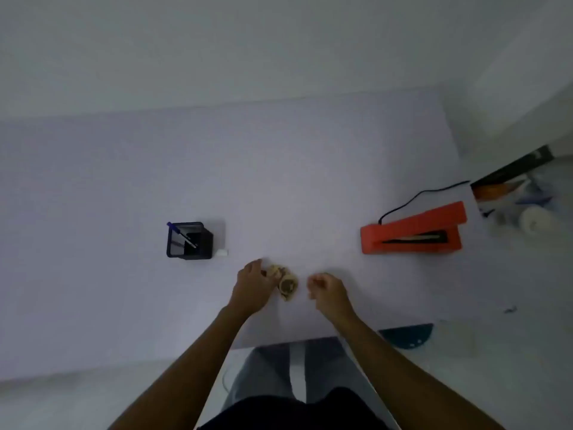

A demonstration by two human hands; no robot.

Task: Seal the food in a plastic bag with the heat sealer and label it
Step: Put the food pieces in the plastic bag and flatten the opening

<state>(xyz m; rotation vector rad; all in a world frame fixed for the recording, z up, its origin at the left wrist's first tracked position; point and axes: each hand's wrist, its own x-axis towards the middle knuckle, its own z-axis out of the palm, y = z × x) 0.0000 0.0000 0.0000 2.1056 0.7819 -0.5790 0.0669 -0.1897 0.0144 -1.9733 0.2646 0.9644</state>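
A small clump of tan and brown food [284, 282], apparently in clear plastic, lies on the white table [279, 181] near the front edge. My left hand [252, 282] touches its left side, fingers curled against it. My right hand [327, 290] hovers just right of the food, fingers loosely curled, holding nothing I can make out. The orange heat sealer [414, 231] sits at the right with its jaw slightly raised and a black cord [415, 195] running off behind it. A black pen holder [189, 240] with a blue pen [181, 234] stands at the left.
A small white block [222, 252] lies by the pen holder's right foot. Past the table's right edge sits an open box of clutter [514, 193] with a white roll [535, 220]. A dark teal object [407, 335] lies on the floor below the front edge.
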